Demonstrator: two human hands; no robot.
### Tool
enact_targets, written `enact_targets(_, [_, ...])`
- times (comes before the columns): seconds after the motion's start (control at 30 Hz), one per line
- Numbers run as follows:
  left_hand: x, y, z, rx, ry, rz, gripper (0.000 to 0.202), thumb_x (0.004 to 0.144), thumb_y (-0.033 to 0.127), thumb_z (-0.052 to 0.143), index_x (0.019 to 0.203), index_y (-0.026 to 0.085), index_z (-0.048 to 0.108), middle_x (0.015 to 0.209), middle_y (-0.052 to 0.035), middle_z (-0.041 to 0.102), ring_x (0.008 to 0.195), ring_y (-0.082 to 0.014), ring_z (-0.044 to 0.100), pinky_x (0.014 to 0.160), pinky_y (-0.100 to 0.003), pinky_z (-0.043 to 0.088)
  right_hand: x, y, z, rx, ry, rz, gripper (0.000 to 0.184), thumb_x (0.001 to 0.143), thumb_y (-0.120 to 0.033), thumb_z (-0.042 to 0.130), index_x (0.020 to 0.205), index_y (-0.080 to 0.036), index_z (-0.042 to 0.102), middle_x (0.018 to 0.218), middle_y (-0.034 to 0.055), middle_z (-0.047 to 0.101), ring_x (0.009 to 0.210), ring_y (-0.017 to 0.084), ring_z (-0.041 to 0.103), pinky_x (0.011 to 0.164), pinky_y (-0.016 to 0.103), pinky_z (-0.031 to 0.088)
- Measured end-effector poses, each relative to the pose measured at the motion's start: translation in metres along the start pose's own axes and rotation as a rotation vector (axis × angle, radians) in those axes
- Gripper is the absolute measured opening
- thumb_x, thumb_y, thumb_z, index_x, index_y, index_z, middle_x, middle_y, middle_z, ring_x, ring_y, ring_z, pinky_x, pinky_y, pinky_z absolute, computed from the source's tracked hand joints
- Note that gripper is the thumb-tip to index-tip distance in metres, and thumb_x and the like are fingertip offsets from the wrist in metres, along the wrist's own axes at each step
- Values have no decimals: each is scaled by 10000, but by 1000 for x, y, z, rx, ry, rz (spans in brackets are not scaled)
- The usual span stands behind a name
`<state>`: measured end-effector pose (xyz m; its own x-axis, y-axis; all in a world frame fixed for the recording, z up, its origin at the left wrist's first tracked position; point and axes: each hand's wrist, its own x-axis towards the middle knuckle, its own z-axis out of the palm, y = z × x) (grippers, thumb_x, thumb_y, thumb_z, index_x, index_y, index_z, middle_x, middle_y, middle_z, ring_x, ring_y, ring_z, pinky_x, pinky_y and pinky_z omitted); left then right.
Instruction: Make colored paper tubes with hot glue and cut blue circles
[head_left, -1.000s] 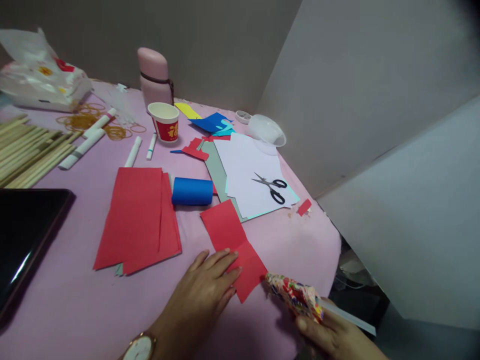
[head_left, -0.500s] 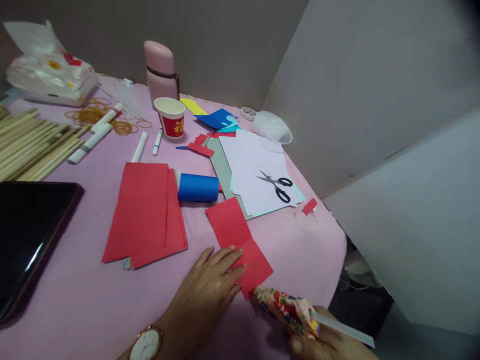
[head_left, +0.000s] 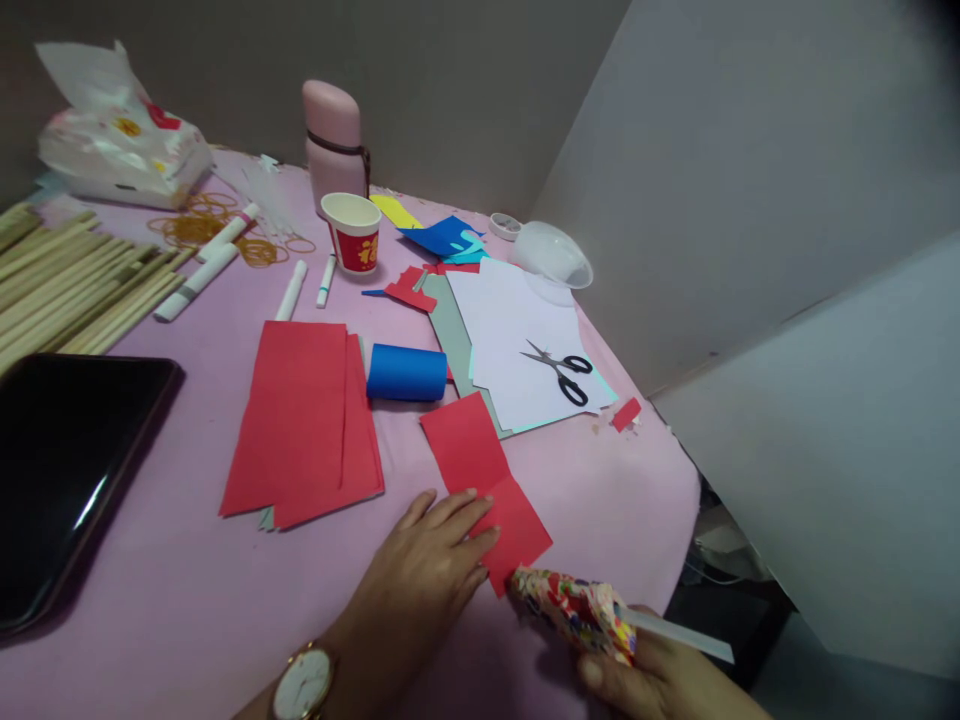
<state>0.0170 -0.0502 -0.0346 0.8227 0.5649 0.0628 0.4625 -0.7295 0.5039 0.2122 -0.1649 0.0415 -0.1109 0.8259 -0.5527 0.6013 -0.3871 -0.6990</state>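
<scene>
My left hand point(head_left: 439, 555) lies with fingers stretched out over a creased red paper strip point(head_left: 466, 442), pressing it to the table. In my right hand point(head_left: 660, 675) is a glue gun point(head_left: 574, 610) with a colourful, patchy covering; a pale glue stick point(head_left: 679, 637) juts from its back end. The gun's tip is at the near corner of the strip; whether it touches the paper I cannot tell. Just beyond the strip lies a rolled blue paper tube point(head_left: 407, 373). Left of it is a stack of red paper point(head_left: 300, 420).
Scissors point(head_left: 561, 370) rest on white paper sheets point(head_left: 510, 330). A paper cup point(head_left: 354, 235) and a pink flask point(head_left: 334, 145) stand at the back. Wooden sticks point(head_left: 82, 280), rubber bands point(head_left: 199, 225) and a dark tablet-like device point(head_left: 82, 470) are on the left. A partition point(head_left: 750, 200) borders the right.
The whole view has shifted slightly, so things sit a little farther right. My left hand stays on the red strip and the glue gun's tip remains at its near corner.
</scene>
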Motion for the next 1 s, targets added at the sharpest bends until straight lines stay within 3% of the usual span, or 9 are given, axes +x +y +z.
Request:
enact_targets(0.17, [-1, -1, 2, 13, 34, 10, 243, 883, 247, 505, 1094, 272, 624, 1282, -29, 607, 1182, -257, 530, 962, -478, 373, 1, -9, -6, 28, -3, 15, 490, 838, -577, 447, 1134, -235, 636, 902, 46, 659, 767, 208, 590, 752, 283, 481])
enact_targets(0.27, [-2, -2, 4, 16, 50, 19, 242, 881, 249, 511, 1095, 276, 620, 1283, -25, 606, 1180, -254, 531, 963, -472, 365, 0, -3, -6, 21, 48, 56, 504, 799, -638, 455, 976, -229, 690, 704, 16, 610, 609, 170, 542, 591, 250, 472])
enact_targets(0.37, [-2, -3, 8, 26, 78, 23, 235, 883, 253, 514, 1091, 285, 618, 1279, -14, 609, 1174, -245, 535, 966, -461, 353, 0, 5, -5, 73, 55, 126, 536, 768, -693, 444, 806, -206, 665, 551, -33, 496, 448, 103, 417, 423, 201, 375])
enact_targets(0.5, [-1, -3, 9, 35, 100, 20, 239, 872, 251, 535, 1091, 296, 618, 1270, -9, 616, 1158, -236, 546, 966, -442, 350, 1, 11, -8, 147, 39, 222, 532, 754, -709, 455, 744, -196, 594, 495, -68, 432, 380, 56, 319, 359, 172, 276])
enact_targets(0.7, [-1, -4, 8, 35, 104, 30, 241, 876, 254, 522, 1091, 295, 623, 1266, -14, 620, 1158, -236, 549, 953, -439, 364, -3, 12, -15, 130, 37, 237, 511, 781, -688, 436, 832, -207, 601, 504, -67, 436, 390, 72, 322, 396, 191, 314])
enact_targets(0.9, [-4, -5, 12, 43, 154, 32, 228, 875, 254, 536, 1079, 304, 625, 1265, -4, 618, 1161, -222, 538, 978, -419, 341, 1, -8, -10, 41, -48, 19, 486, 809, -625, 438, 924, -208, 659, 706, 0, 517, 582, 138, 433, 526, 215, 406])
enact_targets(1.0, [-3, -4, 10, 38, 139, 31, 226, 877, 254, 536, 1080, 293, 626, 1264, -7, 619, 1167, -225, 536, 981, -421, 342, 5, -14, -8, 0, -80, 18, 432, 827, -545, 466, 943, -188, 680, 771, 20, 549, 642, 156, 457, 608, 227, 434])
